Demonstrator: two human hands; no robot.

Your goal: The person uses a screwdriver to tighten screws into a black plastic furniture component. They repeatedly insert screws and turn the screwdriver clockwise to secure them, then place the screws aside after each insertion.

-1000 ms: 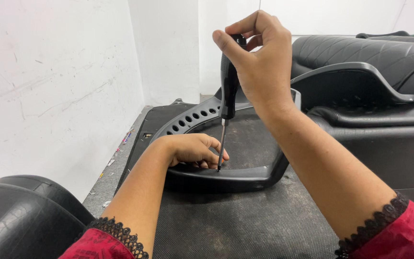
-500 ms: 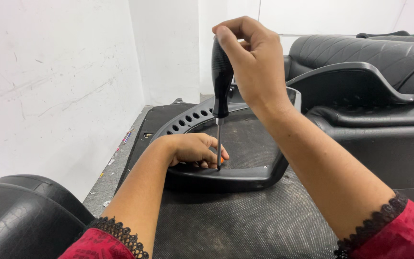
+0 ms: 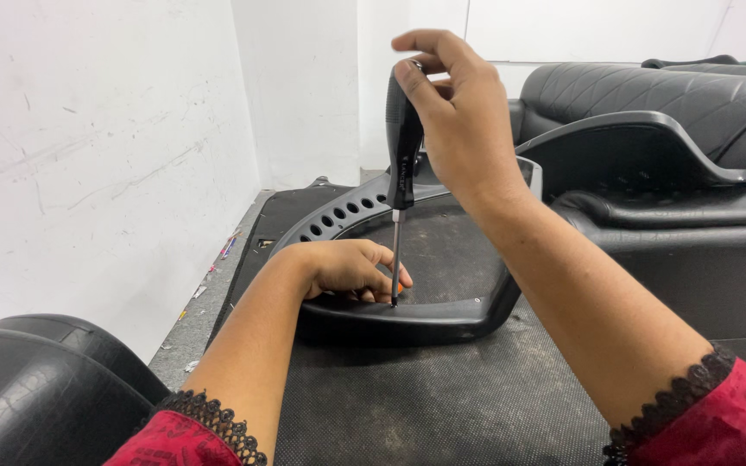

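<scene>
Seen from the head camera, a dark rubber-matted worktop (image 3: 442, 406) runs away from the viewer beside a white wall (image 3: 88, 155) on the left. Black padded seats (image 3: 675, 95) are stacked along its right edge, and another black cushion (image 3: 28, 388) sits at the near left corner. Small scraps of litter (image 3: 226, 246) lie on the bare strip between mat and wall.

In the middle of the worktop lies a black plastic frame (image 3: 416, 315), curved, with a row of oval holes along its far left arm. The right forearm crosses in front of the frame's right side and hides part of it.

The left hand (image 3: 347, 267) rests on the frame's near rim, fingers curled together and pressing it down, just beside the tool tip. The right hand (image 3: 459, 121) is raised above, closed around the black handle of a screwdriver (image 3: 401, 164) (held upright). Its thin metal shaft drops straight to the near rim, tip touching the frame. Both wrists show red sleeves with black lace cuffs.
</scene>
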